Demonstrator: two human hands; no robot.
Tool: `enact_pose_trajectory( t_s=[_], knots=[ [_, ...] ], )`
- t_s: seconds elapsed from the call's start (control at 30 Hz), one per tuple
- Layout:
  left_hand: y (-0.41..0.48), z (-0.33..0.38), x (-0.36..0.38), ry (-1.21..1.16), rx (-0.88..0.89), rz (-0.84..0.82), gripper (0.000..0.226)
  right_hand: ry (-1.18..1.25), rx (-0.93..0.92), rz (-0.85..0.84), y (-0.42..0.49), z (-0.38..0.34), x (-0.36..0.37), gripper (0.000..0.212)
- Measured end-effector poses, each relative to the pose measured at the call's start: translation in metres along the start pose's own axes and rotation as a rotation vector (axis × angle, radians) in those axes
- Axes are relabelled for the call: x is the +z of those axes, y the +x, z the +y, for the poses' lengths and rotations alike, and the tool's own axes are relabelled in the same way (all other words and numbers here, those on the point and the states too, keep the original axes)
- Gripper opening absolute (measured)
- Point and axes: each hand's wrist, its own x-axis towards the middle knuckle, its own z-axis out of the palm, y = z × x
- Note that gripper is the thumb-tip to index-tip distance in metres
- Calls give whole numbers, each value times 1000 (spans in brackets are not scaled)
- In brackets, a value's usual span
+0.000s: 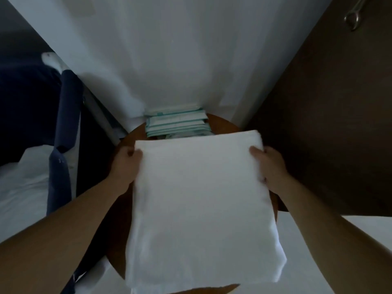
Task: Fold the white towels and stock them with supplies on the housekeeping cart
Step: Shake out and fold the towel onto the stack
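A folded white towel (201, 204) fills the middle of the view, held flat over a round brown wooden table (224, 122). My left hand (126, 164) grips its left edge near the far corner, thumb on top. My right hand (268, 166) grips the right edge the same way. Behind the towel, at the table's far side, lies a stack of white and teal supply packets (176, 123); the towel's far edge hides their near ends.
A white wall (180, 60) rises behind the table. A dark brown door or cabinet (331, 124) with a metal handle (353, 20) stands at the right. At the left are dark blue fabric (63, 124) and white linen (23, 187).
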Motion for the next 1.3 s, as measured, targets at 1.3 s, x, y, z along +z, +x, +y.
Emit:
enact_pose_trajectory(
  t_s=[1.3],
  knots=[
    [-171,-157,-12,100,-16,47,28,-559,5,144,-143,137,-49,37]
  ],
)
